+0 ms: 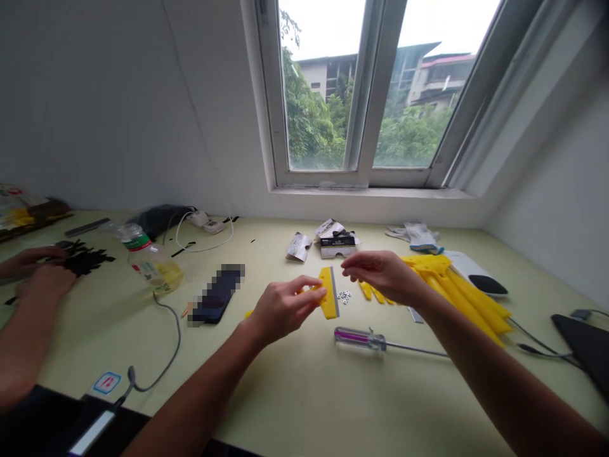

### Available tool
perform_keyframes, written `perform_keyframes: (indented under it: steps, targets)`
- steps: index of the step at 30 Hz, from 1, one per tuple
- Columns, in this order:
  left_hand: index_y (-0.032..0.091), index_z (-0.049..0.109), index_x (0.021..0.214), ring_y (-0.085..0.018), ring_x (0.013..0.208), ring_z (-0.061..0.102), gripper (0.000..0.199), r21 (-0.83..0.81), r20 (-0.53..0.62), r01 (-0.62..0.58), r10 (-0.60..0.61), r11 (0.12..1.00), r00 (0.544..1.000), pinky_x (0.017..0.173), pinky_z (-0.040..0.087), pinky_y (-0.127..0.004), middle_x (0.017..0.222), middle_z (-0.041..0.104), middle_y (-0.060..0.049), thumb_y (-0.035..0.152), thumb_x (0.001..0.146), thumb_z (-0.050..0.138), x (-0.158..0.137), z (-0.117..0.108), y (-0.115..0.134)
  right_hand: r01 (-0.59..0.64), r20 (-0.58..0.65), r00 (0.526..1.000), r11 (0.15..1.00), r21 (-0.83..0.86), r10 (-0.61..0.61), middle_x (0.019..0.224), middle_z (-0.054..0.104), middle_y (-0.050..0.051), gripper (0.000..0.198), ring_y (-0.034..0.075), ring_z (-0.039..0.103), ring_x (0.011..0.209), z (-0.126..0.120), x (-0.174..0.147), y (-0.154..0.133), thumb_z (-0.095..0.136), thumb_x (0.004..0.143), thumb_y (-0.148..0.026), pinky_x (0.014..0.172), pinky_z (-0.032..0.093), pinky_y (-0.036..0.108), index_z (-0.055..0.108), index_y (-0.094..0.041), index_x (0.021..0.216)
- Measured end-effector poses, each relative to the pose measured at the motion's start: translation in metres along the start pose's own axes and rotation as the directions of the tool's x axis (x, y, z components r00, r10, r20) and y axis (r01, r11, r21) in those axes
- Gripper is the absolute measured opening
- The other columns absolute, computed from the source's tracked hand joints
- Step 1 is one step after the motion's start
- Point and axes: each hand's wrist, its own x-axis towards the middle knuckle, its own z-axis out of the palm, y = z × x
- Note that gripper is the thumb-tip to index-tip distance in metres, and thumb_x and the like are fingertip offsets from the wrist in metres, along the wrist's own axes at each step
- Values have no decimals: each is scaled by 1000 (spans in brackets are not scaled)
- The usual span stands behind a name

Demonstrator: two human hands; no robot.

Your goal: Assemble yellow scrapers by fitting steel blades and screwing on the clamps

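Over pale green tabletop (295, 397), left hand (280, 309) pinching flat yellow plastic piece (328, 303) with grey metal blade (335, 293), right hand (380, 273) just right of it, fingertips bunched, cannot tell if empty; seemingly fine two-handed work, next move wanting steady left hold, precise right touch

A clear bottle (148, 261) sits near a dark phone (216, 303).

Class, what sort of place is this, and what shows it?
Probably an indoor workroom: a screwdriver with a clear, purple-striped handle and small silvery metal pieces lie near the left hand, which holds a flat yellow plastic piece with a grey edge.
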Motion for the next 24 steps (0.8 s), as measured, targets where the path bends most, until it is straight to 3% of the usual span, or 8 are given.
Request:
perform_keyframes:
  steps: [3, 6, 9, 18, 21, 24]
  targets:
    - [22, 63, 108, -9, 69, 63, 20, 204, 78, -94, 80, 974, 994, 57, 49, -20, 107, 67, -4, 23, 93, 50, 0, 6, 6, 32, 9, 999, 987, -159, -31, 81, 71, 5, 24, 17, 64, 72, 2, -3, -7, 60, 84, -40, 68, 50, 29, 70, -19, 89]
    - [23, 62, 109, -9, 66, 59, 22, 282, 95, -118, 95, 952, 991, 56, 48, -21, 98, 64, -3, 20, 93, 47, 0, 11, 11, 86, 53, 996, 950, -300, -74, 84, 69, 4, 20, 15, 61, 72, 7, -4, -11, 59, 85, -37, 68, 48, 29, 71, -21, 85]
    - [23, 61, 112, -9, 63, 56, 26, 314, 118, -121, 87, 942, 989, 55, 47, -21, 92, 61, -3, 17, 93, 44, -1, 15, 14, 134, 83, 990, 934, -331, -112, 88, 66, 5, 15, 17, 59, 82, 16, -4, -9, 59, 86, -31, 75, 47, 31, 70, -21, 85]
    - [21, 61, 111, -11, 64, 54, 26, 333, 140, -161, 120, 929, 983, 53, 44, -23, 90, 60, -2, 15, 94, 42, -1, 15, 22, 144, 72, 989, 957, -253, -130, 106, 54, 7, 11, 20, 54, 103, 24, -2, 0, 61, 84, -28, 95, 42, 38, 70, -22, 82]
    - [20, 61, 110, -11, 65, 55, 26, 340, 142, -170, 128, 925, 982, 53, 45, -23, 90, 59, -2, 15, 94, 42, -1, 15, 24, 100, 107, 991, 984, -149, -84, 107, 57, 8, 10, 20, 55, 102, 26, 0, 2, 61, 83, -28, 89, 44, 36, 66, -19, 81]
    - [19, 61, 111, -11, 67, 57, 26, 346, 143, -183, 141, 920, 980, 55, 47, -22, 91, 59, -4, 15, 94, 41, -2, 17, 25, -14, 158, 987, 998, 64, 4, 97, 61, 6, 18, 18, 58, 88, 28, 2, 6, 64, 80, -31, 76, 48, 32, 59, -18, 91]
